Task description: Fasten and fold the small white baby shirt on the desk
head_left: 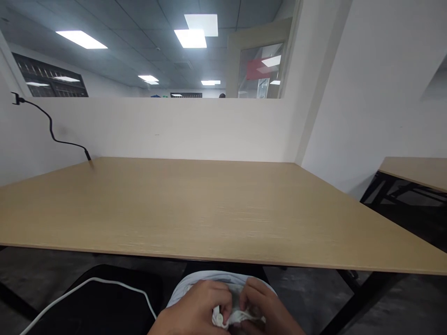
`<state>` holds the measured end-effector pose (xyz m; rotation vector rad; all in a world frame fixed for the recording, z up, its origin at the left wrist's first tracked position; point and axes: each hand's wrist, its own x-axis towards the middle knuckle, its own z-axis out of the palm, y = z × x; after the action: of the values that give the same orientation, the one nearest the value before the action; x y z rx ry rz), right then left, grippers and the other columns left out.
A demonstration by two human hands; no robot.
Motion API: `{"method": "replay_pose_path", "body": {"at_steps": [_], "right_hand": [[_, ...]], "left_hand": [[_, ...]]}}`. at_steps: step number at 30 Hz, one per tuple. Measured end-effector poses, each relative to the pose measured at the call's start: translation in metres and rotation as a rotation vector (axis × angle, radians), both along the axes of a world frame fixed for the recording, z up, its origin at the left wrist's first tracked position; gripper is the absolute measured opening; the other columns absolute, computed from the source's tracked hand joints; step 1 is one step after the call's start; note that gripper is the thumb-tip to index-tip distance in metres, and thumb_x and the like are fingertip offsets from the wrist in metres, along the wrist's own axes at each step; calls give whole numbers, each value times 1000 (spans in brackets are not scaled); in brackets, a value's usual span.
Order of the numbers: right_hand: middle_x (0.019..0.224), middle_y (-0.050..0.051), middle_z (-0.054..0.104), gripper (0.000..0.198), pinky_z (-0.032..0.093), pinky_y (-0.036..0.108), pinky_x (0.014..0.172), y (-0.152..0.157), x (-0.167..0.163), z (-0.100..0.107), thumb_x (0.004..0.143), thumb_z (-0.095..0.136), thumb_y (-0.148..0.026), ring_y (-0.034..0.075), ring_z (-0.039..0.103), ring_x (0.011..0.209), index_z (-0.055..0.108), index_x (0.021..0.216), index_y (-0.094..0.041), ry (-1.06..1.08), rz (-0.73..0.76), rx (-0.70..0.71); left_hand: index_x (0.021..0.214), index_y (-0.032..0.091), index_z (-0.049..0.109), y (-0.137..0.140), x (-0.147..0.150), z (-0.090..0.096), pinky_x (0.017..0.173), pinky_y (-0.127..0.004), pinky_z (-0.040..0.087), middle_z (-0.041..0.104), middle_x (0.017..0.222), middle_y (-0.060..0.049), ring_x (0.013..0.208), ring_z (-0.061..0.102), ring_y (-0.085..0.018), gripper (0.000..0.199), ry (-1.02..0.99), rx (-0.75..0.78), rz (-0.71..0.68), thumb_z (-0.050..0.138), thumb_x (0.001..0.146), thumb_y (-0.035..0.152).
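Observation:
At the bottom of the head view, a pale, whitish garment (195,278) lies bunched over my lap, below the table's front edge. My left hand (199,304) is closed, its fingers curled round a white edge of the cloth. A small round white button (220,318) shows beside those fingers. Close by on the right, my right hand (263,304) is bent inward, with thumb and fingers pinching another part of the same white cloth. Some fingertips are hidden by the cloth and the knuckles. Whether the garment is worn or loose I cannot tell.
A wide wooden table (195,209) stretches ahead to a white partition (195,128). At its left rear rises a black gooseneck holder (52,130). A black chair (111,302) stands lower left, with a white cable (115,281) across it. Another table (419,170) stands right.

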<state>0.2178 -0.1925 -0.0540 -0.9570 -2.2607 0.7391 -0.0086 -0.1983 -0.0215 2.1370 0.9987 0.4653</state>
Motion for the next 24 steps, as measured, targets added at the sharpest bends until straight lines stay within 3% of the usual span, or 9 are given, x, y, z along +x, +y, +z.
{"method": "replay_pose_path", "body": {"at_steps": [5, 11, 15, 19, 24], "right_hand": [[83, 1, 57, 20, 43, 21, 67, 8, -1, -6, 65, 56, -8, 15, 55, 77, 50, 79, -20, 63, 130, 42], [87, 3, 57, 14, 46, 21, 70, 9, -4, -9, 77, 51, -8, 15, 57, 78, 55, 84, -20, 76, 39, 81], [96, 4, 61, 29, 47, 22, 75, 9, -5, -11, 76, 51, -3, 16, 61, 87, 64, 94, -22, 1, 36, 70], [83, 1, 65, 30, 42, 20, 62, 8, -5, -15, 71, 57, -4, 15, 60, 72, 69, 91, -23, -64, -31, -4], [85, 2, 65, 26, 41, 23, 62, 5, -5, -13, 73, 58, -8, 15, 59, 71, 67, 92, -21, -76, -153, 32]], "left_hand": [[87, 21, 66, 5, -3, -1, 76, -21, 40, 64, 91, 2, 86, 58, -15, 15, 30, 108, -36, 74, 84, 34], [99, 26, 72, 10, -7, 4, 68, -21, 40, 66, 96, -1, 82, 60, -15, 21, 124, 296, -12, 52, 97, 28], [104, 27, 70, 8, -4, 6, 71, -22, 42, 66, 99, -1, 84, 61, -16, 27, 197, 320, -67, 49, 91, 16], [97, 22, 64, 3, 0, 9, 77, -26, 44, 64, 103, -2, 89, 59, -19, 24, 274, 318, -99, 52, 80, 10], [96, 20, 59, 1, 4, 3, 80, -29, 45, 62, 107, -3, 92, 59, -21, 17, 324, 307, -69, 66, 81, 23]]}}
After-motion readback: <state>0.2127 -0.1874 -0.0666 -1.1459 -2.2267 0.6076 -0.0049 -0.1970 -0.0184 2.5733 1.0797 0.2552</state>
